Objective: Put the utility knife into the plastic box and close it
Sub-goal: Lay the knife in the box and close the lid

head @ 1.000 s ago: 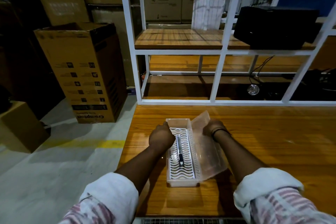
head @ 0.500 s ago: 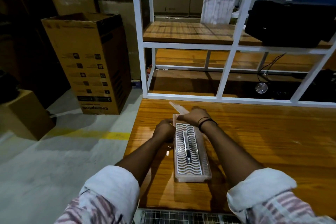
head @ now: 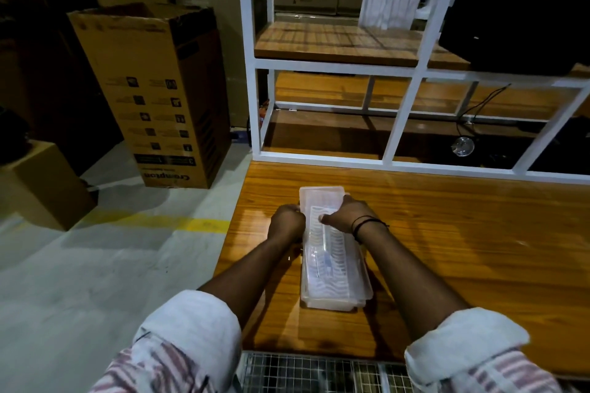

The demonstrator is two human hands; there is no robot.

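A long clear plastic box (head: 333,295) lies on the wooden table (head: 463,249), lengthwise away from me. Its translucent lid (head: 322,196) now lies flat over the box. The utility knife (head: 326,254) shows dimly through the lid, resting on the white wavy insert inside. My left hand (head: 285,222) grips the box's left edge near the far end, fingers curled. My right hand (head: 346,214) presses down on the lid from the right side, thumb on top; a black band circles that wrist.
A white metal shelf frame (head: 322,159) stands at the table's far edge, with a black case (head: 517,32) on its upper wooden shelf. A tall cardboard carton (head: 153,96) and a smaller box (head: 41,185) stand on the grey floor at left. A wire grid (head: 306,373) runs along the near edge.
The lid, lying open to the right a second ago, was swung over by my right hand and now covers the box and knife. My left hand stayed on the left edge.
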